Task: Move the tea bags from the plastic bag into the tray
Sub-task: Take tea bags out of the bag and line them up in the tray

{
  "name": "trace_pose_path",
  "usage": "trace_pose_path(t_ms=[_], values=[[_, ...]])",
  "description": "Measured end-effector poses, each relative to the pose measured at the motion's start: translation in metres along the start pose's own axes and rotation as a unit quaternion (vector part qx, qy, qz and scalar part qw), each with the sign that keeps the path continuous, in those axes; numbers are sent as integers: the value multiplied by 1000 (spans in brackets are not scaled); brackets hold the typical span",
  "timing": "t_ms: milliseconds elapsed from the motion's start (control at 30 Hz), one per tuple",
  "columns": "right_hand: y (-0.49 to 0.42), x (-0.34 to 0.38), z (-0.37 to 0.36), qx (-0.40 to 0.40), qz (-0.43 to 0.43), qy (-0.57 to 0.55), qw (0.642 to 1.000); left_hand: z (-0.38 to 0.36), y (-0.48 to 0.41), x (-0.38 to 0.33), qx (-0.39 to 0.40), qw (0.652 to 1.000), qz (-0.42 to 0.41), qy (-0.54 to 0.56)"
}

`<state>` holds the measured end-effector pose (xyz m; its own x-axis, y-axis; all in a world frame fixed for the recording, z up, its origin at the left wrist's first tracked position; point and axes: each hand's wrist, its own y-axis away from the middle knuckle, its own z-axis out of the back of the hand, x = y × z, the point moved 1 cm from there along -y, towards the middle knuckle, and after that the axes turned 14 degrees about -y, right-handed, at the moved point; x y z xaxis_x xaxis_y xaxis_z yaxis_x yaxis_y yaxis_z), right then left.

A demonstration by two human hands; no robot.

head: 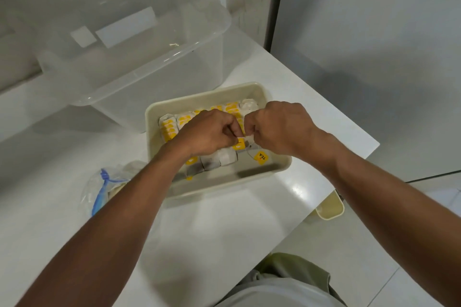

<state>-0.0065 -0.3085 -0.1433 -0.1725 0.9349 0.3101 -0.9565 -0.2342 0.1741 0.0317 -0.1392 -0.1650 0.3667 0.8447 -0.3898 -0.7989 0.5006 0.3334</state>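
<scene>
The left hand [207, 132] and right hand [282, 127] each have their grip clamped, pinching one yellow-tagged tea bag [240, 143] over the beige plastic tray [282, 167] of packed tea bags [172, 127]. The clear blue-tied plastic bag [99, 189] lies to the left on the white desk [212, 232].

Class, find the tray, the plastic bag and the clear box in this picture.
tray [204, 95]: head view, on its far rim.
plastic bag [91, 189]: head view, on the clear film left of its blue strip.
clear box [162, 92]: head view, on its near wall.
</scene>
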Motion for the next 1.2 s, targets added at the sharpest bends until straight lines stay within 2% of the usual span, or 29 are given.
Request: trace_pose_path(t_ms=[100, 233, 333, 500, 667, 733, 1000, 1200], values=[[-2, 3, -2, -7, 59, 124, 990, -1, -2, 1, 52, 998, -2, 22], [-7, 10, -7, 14, 63, 199, 978, -9, -8, 0, 4, 997, 20, -70], [-6, 14, -11, 47, 70, 225, 971, -15, -7, 0, 1, 996, 19, -89], [-15, 9, -2, 133, 59, 204, 968, -14, -6, -1, 70, 995, -45, -51], [-33, 14, 6, 103, 67, 219, 968, -17, -24, 2, -7, 991, 19, -132], [-37, 12, 5, 100, 66, 213, 970, -18, -29, 4, -22, 991, 31, -128], [-42, 3, -6, 79, 76, 249, 962, -22, -30, 8, -14, 997, 19, -76], [-40, -3, -10, 52, 83, 228, 969, -22, -24, 5, -75, 993, 18, -88]])
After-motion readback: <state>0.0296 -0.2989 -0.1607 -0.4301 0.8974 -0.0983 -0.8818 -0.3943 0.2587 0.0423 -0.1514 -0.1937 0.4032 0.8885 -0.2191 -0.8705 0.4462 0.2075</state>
